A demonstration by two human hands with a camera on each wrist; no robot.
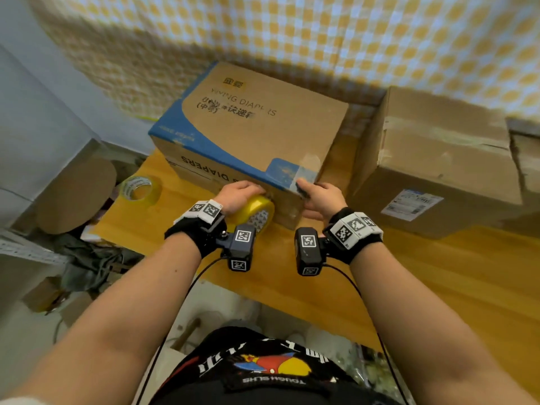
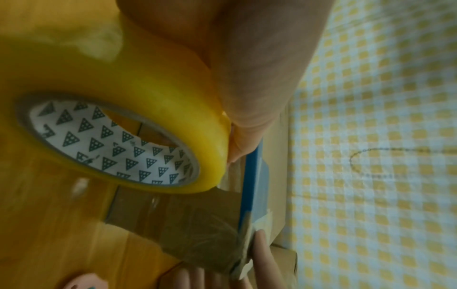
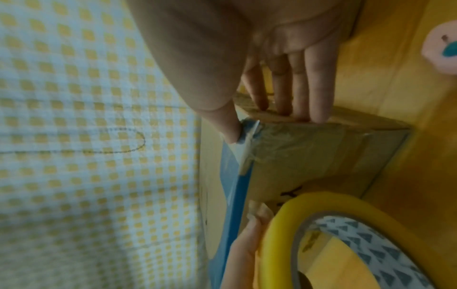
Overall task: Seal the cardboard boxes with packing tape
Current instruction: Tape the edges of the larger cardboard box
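While both hands press it, tape roll meets the box.

light: soft, even, warm | shadows: faint | blur: wrist views, head-view edges | distortion: wide-angle bowing

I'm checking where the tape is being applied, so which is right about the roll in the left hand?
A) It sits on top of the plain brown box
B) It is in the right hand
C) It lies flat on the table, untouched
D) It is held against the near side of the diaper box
D: the left hand grips the yellow tape roll against the near side of the diaper box, while the right hand presses the box's corner.
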